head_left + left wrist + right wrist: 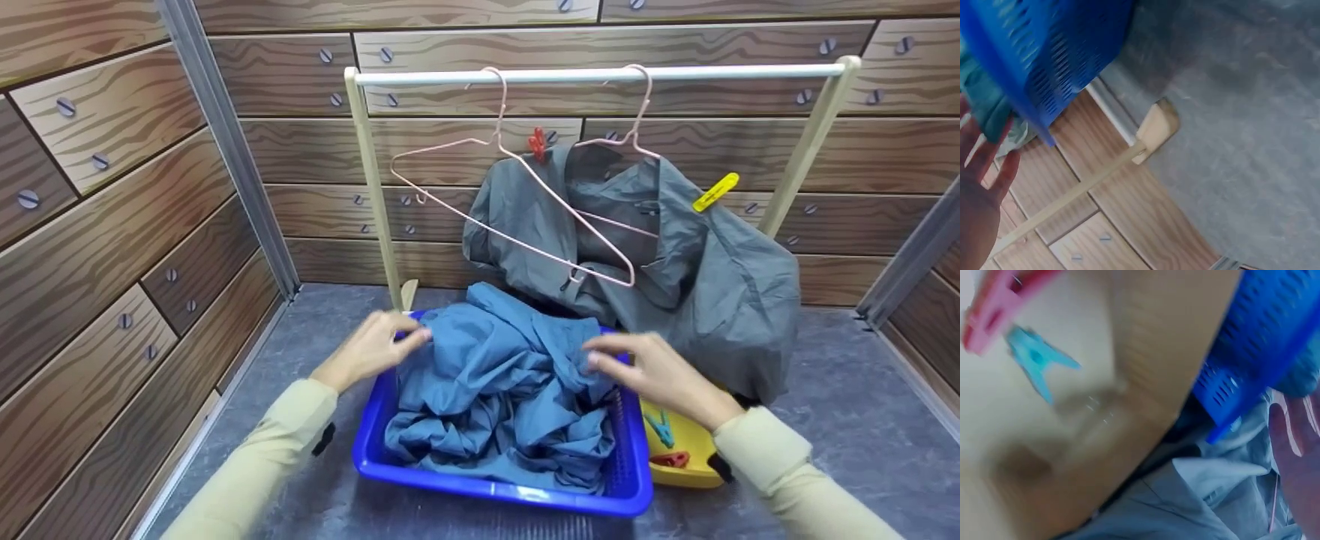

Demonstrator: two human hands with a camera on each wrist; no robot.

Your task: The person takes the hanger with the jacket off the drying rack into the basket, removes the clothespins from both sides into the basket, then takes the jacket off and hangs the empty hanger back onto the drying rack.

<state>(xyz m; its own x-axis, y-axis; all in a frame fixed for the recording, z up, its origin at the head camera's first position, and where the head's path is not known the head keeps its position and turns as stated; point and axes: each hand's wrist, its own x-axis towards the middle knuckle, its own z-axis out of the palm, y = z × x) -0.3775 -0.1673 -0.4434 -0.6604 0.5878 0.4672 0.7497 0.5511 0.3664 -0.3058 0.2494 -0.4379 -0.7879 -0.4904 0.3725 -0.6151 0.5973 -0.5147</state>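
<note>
A crumpled blue garment [487, 360] fills the blue plastic basket [499, 491] in the head view. My left hand [373, 349] hovers at the basket's left rim, thumb and fingers apart beside the cloth. On the opposite side, my right hand [660, 367] is held over the right rim with its fingertips near the fabric. In the left wrist view the fingers [999, 177] are spread, with blue-green cloth behind them. The right wrist view shows relaxed fingers [1282, 433] close to the basket wall [1247, 354]. Neither hand visibly grips the garment.
Behind the basket, a grey garment [750, 277] hangs with a red clothespin [537, 144] and a yellow clothespin [716, 192]. A pink hanger [450, 211] hangs from the white rail [570, 76]. A yellow container [697, 472] at right holds clothespins [671, 459].
</note>
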